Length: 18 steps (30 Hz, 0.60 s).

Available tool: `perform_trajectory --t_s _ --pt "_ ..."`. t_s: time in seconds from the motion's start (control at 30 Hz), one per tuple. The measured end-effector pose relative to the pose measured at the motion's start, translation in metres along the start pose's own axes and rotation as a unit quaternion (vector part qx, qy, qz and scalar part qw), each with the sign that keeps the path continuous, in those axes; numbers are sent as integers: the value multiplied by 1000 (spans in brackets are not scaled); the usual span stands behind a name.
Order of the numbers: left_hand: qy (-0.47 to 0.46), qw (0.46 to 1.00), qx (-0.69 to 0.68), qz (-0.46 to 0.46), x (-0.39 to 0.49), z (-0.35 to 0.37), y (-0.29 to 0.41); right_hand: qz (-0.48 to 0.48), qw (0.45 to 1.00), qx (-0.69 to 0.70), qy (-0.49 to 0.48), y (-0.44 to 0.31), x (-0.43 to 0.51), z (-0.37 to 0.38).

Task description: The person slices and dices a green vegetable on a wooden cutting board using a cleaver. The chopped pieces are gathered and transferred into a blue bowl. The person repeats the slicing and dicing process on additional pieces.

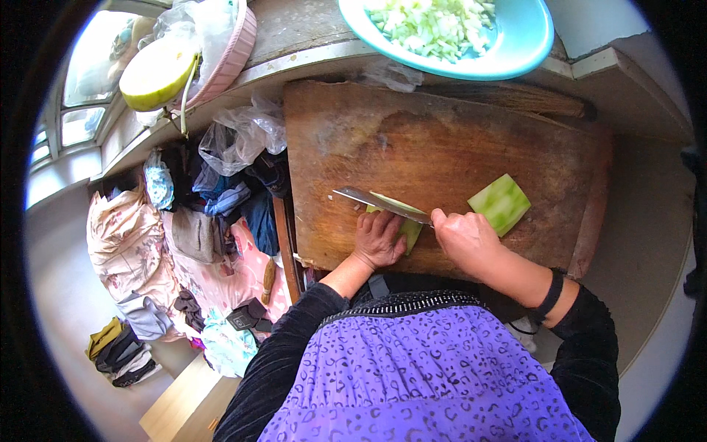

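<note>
On a worn wooden cutting board [431, 138], my left hand [380, 238] presses down on a piece of pale green gourd or melon [409, 232], its fingertips close to the blade. My right hand [464, 235] grips the handle of a kitchen knife [381, 203], which points left across the far edge of that piece. A thin pale strip [396, 203] of the flesh shows along the blade. To the right of my right hand lies a second peeled green chunk [500, 204]. Small bits [330, 197] are scattered near the knife tip.
Beyond the board, a turquoise basin [519, 55] holds diced pale green pieces [433, 27]. A pink basket [237, 55] and a cut yellow-green melon half [157, 74] stand far left. A brush-like bundle [513, 98] lies behind the board. Clothes [132, 237] cover a bed at left.
</note>
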<state>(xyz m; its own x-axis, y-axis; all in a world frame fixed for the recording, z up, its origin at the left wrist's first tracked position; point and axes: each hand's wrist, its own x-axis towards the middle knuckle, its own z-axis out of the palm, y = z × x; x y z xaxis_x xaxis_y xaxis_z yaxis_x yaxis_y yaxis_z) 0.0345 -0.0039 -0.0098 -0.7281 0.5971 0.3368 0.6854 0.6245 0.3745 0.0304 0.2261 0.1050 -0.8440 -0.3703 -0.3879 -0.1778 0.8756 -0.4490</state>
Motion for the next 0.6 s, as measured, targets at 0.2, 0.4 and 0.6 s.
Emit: perform_trajectory --t_s 0.2,0.4,0.6 --pt "-2 1000 -2 7 -1 3 -1 -6 1000 -2 -11 -1 13 13" --pt "1 1000 -10 18 -1 6 -2 7 1000 19 8 -2 26 18" --pt "-23 1000 7 18 -14 8 -6 -2 999 -22 48 -7 -31 -3"
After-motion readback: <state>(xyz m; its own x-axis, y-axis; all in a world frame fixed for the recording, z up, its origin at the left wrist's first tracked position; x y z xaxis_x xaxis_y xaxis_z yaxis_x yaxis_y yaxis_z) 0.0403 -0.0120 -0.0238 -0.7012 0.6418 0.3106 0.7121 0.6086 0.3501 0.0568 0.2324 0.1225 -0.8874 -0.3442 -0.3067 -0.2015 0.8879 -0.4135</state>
